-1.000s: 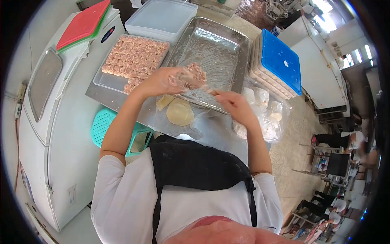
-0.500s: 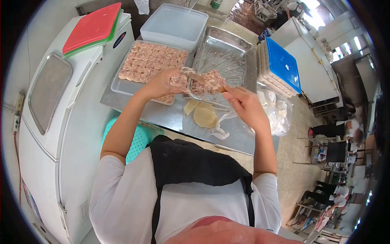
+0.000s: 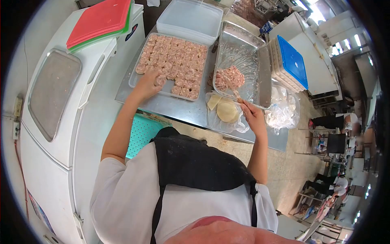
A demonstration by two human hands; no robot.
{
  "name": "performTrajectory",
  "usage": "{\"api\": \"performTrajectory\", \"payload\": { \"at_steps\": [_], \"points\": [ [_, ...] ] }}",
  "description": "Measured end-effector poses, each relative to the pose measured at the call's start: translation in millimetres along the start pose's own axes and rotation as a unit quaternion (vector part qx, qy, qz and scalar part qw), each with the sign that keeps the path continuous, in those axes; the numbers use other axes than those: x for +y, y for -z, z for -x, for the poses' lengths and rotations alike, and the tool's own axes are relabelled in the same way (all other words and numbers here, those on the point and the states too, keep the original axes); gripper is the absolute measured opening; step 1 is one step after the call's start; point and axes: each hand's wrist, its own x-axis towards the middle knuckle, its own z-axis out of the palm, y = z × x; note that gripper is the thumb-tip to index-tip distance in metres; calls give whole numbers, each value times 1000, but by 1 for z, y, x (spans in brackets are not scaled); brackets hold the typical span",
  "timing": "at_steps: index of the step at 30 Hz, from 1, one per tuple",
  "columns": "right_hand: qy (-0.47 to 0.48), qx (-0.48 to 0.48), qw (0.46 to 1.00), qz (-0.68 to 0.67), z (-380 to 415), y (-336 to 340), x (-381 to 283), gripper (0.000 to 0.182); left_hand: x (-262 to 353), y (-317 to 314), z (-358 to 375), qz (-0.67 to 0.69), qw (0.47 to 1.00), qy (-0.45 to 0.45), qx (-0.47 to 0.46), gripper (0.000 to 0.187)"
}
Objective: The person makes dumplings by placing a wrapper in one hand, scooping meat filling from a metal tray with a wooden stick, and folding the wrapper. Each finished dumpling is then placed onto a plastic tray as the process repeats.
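Note:
A pale tray [image 3: 131,82] on the metal table holds many meat-filled dumplings [image 3: 174,55] in rows. At its near left part, my left hand [image 3: 148,84] has its fingers around one dumpling [image 3: 161,80]. My right hand [image 3: 254,117] grips the handle of a spatula [image 3: 235,91], whose far end rests in the minced meat [image 3: 230,77]. The meat lies in the near left part of a deep metal pan [image 3: 265,49]. Round yellow wrappers [image 3: 227,111] lie on a plastic bag between the tray and my right hand.
Clear stacked containers [image 3: 189,18] stand behind the tray. Right of the pan are stacked trays with a blue lid [image 3: 293,61] and a plastic bag [image 3: 282,110]. Red lids [image 3: 99,20] lie on a white freezer at left. Other people stand far right.
My left hand has moved left from near the pan to the dumpling tray. My right hand has lowered the spatula into the meat in the pan. The view has shifted.

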Motion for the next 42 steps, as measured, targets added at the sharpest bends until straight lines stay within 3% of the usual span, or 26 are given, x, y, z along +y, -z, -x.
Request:
{"api": "performTrajectory", "payload": {
  "at_steps": [1, 4, 7, 8, 10, 14, 17, 19, 20, 22, 23, 25, 26, 28, 29, 32, 34, 38, 39, 41, 42],
  "points": [
    [-57, -1, 998, -28, 6, 0, 3, 31, 0, -9, 2, 1, 1000, 27, -8, 52],
    [-100, 17, 992, -69, 22, -2, 5, 29, 9, -33, 1, -10, 996, 89, 7, 58],
    [-96, 48, 990, -89, 31, 1, 6, 29, 19, -40, -5, -16, 991, 129, -30, 65],
    [-99, 50, 990, -88, 32, 3, 5, 29, 16, -46, -8, -14, 991, 128, -32, 65],
    [-99, 48, 989, -101, 35, 6, 3, 29, 11, -59, -15, -8, 998, 24, 64, 69],
    [-81, 43, 992, -88, 32, 5, 29, 29, 16, -66, -18, -38, 996, 27, 71, 68],
    [-48, 49, 996, -55, 24, 9, 40, 29, 33, -44, -12, -27, 997, 55, 38, 70],
    [-80, 10, 996, -48, 18, 17, 29, 30, 36, -37, -10, 20, 982, 187, -18, 69],
    [-78, 9, 996, -51, 13, 20, 34, 30, 31, -44, -10, 16, 982, 187, -17, 69],
    [43, 16, 999, 19, -3, 27, 40, 31, 19, -65, -12, -61, 990, 103, 78, 64],
    [42, 18, 999, 15, -11, 33, 41, 31, 15, -69, -12, -64, 990, 101, 75, 64],
    [44, -33, 972, 227, -30, 50, 23, 32, 19, -73, -14, -107, 987, 24, 115, 58],
    [83, -34, 943, 321, -40, 57, 24, 34, 24, -71, -15, -108, 988, 19, 112, 58],
    [120, -54, 924, 360, -64, 67, 28, 32, 51, -55, -13, -103, 988, 99, 59, 44],
    [160, -78, 899, 401, -77, 69, 30, 30, 71, -49, -14, -107, 988, 98, 58, 44],
    [201, -89, 889, 403, -115, 56, 33, 27, 140, -60, -20, -102, 987, 115, 53, 28],
    [195, -124, 878, 420, -130, 39, 54, 28, 168, -91, -21, -15, 1000, 1, 28, 16],
    [211, -192, 884, 371, -130, 35, 94, 36, 211, -161, -17, 103, 986, -24, -128, 19],
    [207, -217, 895, 331, -129, 35, 103, 38, 219, -179, -16, 101, 986, -20, -128, 19],
    [197, -255, 906, 276, -136, 37, 121, 39, 227, -209, -15, 51, 993, -105, -13, 36],
    [185, -289, 912, 224, -141, 40, 123, 40, 226, -216, -16, 35, 995, -86, -31, 37]
  ]
}}
